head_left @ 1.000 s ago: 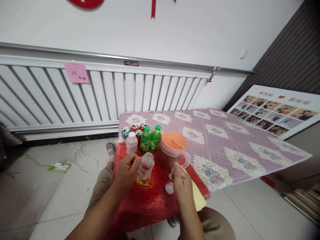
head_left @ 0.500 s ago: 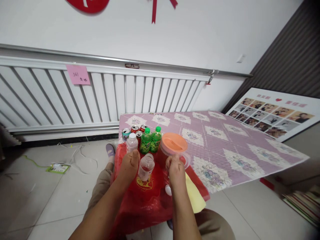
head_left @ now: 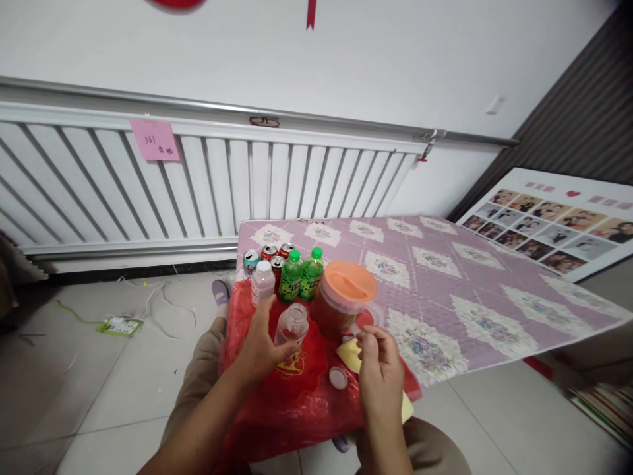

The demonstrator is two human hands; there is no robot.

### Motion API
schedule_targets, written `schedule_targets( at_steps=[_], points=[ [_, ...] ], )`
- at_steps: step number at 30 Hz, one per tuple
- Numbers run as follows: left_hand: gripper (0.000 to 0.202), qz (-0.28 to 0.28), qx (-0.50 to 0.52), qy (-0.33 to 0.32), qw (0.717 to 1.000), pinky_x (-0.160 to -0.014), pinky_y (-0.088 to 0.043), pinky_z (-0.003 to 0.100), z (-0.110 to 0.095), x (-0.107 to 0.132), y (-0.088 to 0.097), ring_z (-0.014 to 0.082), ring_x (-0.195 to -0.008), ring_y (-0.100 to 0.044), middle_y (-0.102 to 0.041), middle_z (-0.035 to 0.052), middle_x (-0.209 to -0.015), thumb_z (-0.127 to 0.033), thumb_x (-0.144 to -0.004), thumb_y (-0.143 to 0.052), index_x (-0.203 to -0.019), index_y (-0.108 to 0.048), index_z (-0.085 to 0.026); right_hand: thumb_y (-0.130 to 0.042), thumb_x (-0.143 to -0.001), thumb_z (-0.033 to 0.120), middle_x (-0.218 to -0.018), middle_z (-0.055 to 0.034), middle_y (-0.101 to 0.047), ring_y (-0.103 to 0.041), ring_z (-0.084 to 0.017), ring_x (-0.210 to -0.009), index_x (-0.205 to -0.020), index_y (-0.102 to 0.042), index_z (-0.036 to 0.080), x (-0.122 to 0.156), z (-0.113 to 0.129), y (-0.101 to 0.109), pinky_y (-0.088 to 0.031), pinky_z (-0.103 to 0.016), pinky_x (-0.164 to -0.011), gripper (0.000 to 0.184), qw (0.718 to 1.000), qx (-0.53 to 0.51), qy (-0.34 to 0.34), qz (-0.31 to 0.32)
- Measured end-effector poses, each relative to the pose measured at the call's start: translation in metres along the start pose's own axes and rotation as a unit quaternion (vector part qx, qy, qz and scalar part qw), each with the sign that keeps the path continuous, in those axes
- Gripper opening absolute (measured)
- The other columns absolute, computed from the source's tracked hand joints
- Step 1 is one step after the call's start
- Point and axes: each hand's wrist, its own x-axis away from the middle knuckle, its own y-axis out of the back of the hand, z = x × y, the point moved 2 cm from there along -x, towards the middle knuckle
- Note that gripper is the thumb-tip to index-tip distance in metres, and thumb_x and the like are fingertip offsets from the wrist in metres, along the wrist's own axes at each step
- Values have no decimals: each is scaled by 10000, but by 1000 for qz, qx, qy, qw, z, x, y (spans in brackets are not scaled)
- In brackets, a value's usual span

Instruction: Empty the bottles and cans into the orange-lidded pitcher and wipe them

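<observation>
My left hand [head_left: 260, 343] wraps round a small clear bottle [head_left: 291, 324] with no cap, standing on a red plastic bag [head_left: 301, 402] at the table's near corner. Its white cap [head_left: 339, 377] lies on the bag just left of my right hand [head_left: 380, 363]. That hand hovers beside a pitcher with an orange lid [head_left: 343, 297], fingers curled in a pinch near the pitcher's clear handle; nothing shows in them. A yellow cloth [head_left: 352, 355] lies under the right hand.
Behind the clear bottle stand a white-capped bottle [head_left: 262, 282], two green bottles [head_left: 299, 276] and three drink cans [head_left: 270, 254]. The table wears a purple patterned cloth [head_left: 445, 284]. A white radiator [head_left: 198, 185] lines the wall; a photo board [head_left: 554, 224] leans at right.
My right hand rose to the pitcher, then drew back toward me and to the right. My left hand shifted its grip lower round the clear bottle. The camera turned slightly.
</observation>
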Motion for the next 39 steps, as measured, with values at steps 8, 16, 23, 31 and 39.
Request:
schedule_targets(
  at_steps=[8, 16, 23, 31, 39],
  points=[
    [967, 22, 6, -6, 1000, -1176, -339, 549, 27, -1, -34, 361, -1416, -410, -426, 171, -1511, -258, -639, -808, -1471, -322, -187, -538, -866, 549, -1368, -143, -572, -543, -278, -1221, -1306, -539, 193, -32, -44, 13, -427, -398, -968, 566, 997, 27, -26, -67],
    [761, 50, 34, 36, 998, -1123, -408, 500, 33, -5, -40, 317, -1287, -546, -553, 161, -1380, -193, -686, -757, -1363, -411, -167, -567, -779, 693, -781, -34, -690, -605, -215, -762, -816, -667, 200, -54, -36, 7, -459, -335, -721, 505, 995, -20, -93, -14],
    [727, 59, 34, 22, 997, -1117, -418, 494, 34, -4, -39, 309, -1261, -561, -567, 157, -1351, -171, -689, -746, -1338, -417, -170, -730, -589, 703, -596, -3, -641, -579, -185, -584, -675, -638, 210, -64, -32, -4, -474, -317, -578, 510, 981, -100, -166, -13],
    [756, 69, 44, 43, 996, -1126, -410, 505, 42, -1, -43, 305, -1285, -547, -550, 151, -1368, -163, -680, -749, -1352, -404, -185, -809, -564, 622, -482, 58, -503, -429, -109, -463, -562, -529, 210, -73, -28, -13, -363, -261, -460, 499, 967, -155, -185, -76],
    [760, 64, 30, 51, 996, -1118, -424, 498, 43, 1, -42, 319, -1277, -554, -561, 156, -1363, -190, -658, -766, -1342, -435, -169, -712, -718, 546, -462, 98, -358, -322, -81, -447, -533, -381, 236, -99, -44, -11, -282, -244, -436, 489, 976, -161, -116, -90]
  ],
)
